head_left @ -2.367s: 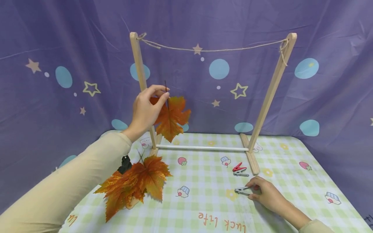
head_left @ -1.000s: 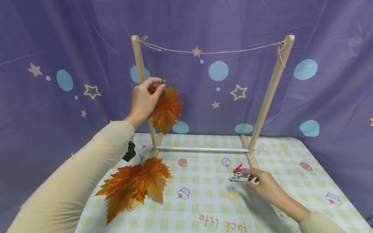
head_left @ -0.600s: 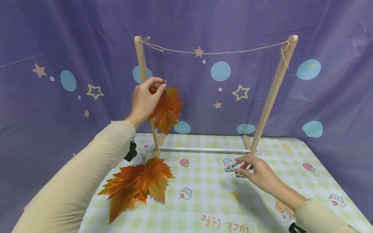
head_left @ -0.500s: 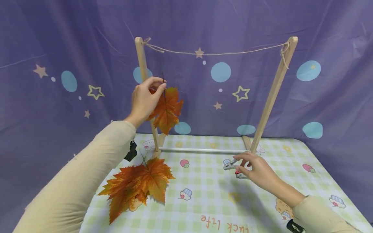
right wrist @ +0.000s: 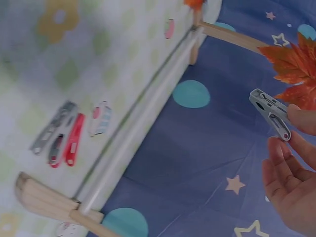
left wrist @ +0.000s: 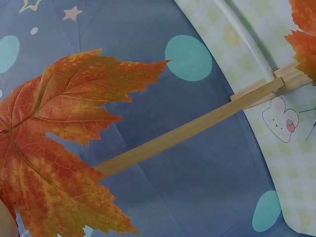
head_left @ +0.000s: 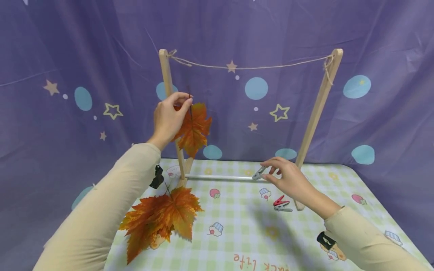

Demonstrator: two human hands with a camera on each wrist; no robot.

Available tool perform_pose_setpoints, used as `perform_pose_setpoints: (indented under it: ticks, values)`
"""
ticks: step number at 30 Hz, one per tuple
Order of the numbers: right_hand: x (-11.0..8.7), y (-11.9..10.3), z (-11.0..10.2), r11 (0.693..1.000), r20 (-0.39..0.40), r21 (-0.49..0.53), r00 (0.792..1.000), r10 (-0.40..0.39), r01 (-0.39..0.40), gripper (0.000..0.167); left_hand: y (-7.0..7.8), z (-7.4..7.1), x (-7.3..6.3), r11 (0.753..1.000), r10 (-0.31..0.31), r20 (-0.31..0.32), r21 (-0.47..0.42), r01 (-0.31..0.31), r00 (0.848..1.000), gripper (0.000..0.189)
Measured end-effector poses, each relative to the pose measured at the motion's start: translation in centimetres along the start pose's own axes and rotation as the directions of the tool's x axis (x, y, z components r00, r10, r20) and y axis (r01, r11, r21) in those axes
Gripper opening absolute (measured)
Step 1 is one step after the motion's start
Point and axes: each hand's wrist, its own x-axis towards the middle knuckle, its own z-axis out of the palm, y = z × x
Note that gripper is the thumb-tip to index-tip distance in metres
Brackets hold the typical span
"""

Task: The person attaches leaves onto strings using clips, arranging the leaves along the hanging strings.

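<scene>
My left hand [head_left: 169, 116] pinches the dark stem of an orange maple leaf [head_left: 194, 130], which hangs down beside the left post of a wooden frame [head_left: 318, 109]. That leaf [left wrist: 59, 133] fills the left side of the left wrist view, with only a bit of the hand showing. Between thumb and fingers, my right hand [head_left: 288, 178] holds a grey clothespin [head_left: 259, 172] above the table, in front of the white crossbar. In the right wrist view the clothespin [right wrist: 270, 114] points away from the fingertips. A string [head_left: 251, 68] sags between the post tops, above both hands.
More orange leaves [head_left: 162, 214] lie piled on the checked tablecloth [head_left: 244, 226] at the left. A red clothespin [head_left: 278, 200] and a grey one [head_left: 283, 207] lie by the frame's right foot [head_left: 299, 205]. A purple curtain [head_left: 217, 30] hangs behind.
My right hand picked up a grey clothespin from the table and carried it up and left, past the other clothespins. My left hand rose slightly with the leaf, then stayed nearly still.
</scene>
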Motion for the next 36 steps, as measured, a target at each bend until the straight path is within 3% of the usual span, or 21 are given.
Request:
perform_pose_setpoints:
  ticks: [18, 26, 36]
  values:
    - [5.3, -2.9, -0.4, 0.989, -0.011, 0.145, 1.000, 0.022, -0.020, 0.038, 0.3, 0.3, -0.1, 1.000, 0.009, -0.005, -0.003, -0.009, 1.000, 0.028]
    - [8.1, -4.4, -0.3, 0.978, -0.016, 0.182, 0.994, 0.111, -0.106, 0.038, 0.6, 0.6, 0.1, 1.000, 0.002, -0.005, 0.011, -0.002, 1.000, 0.024]
    - [11.5, -6.2, -1.2, 0.950, -0.064, 0.288, 0.988, 0.143, -0.119, 0.041, 1.1, 0.9, 0.4, 0.999, -0.016, -0.007, 0.037, 0.016, 1.000, 0.026]
